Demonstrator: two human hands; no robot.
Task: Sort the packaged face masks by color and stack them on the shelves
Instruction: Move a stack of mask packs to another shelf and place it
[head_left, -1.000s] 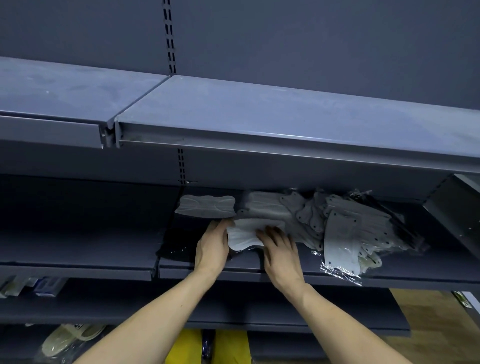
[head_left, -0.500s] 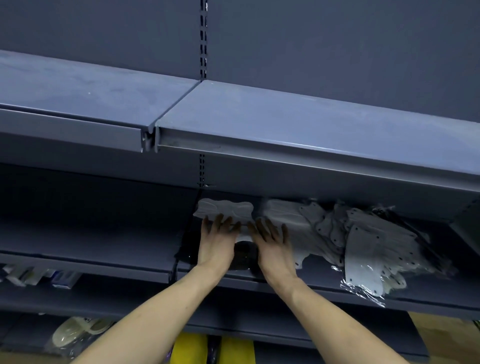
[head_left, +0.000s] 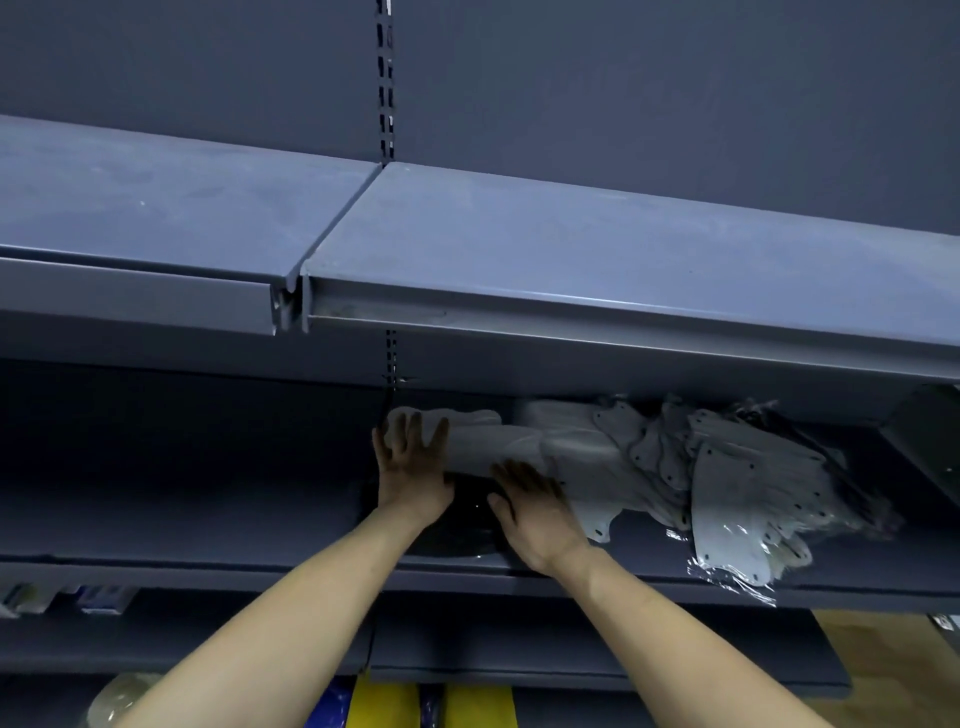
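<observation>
At the centre of the frame, on the middle shelf (head_left: 649, 584), a white packaged mask (head_left: 488, 441) is pressed flat by the left hand (head_left: 413, 470), its fingers spread and straight. The right hand (head_left: 537, 512), fingers straight too, is laid beside it over black packaged masks (head_left: 467, 525). A loose pile of white masks (head_left: 727, 483) is seen at right.

No text, label, brand, number or sign can be read anywhere here. The small packages (head_left: 98, 598) on the low shelf at the near left carry printing, but it is too blurred and too small to make out. The clear wrappers on the grey face masks (head_left: 727, 499) at the right show no legible marking.
</observation>
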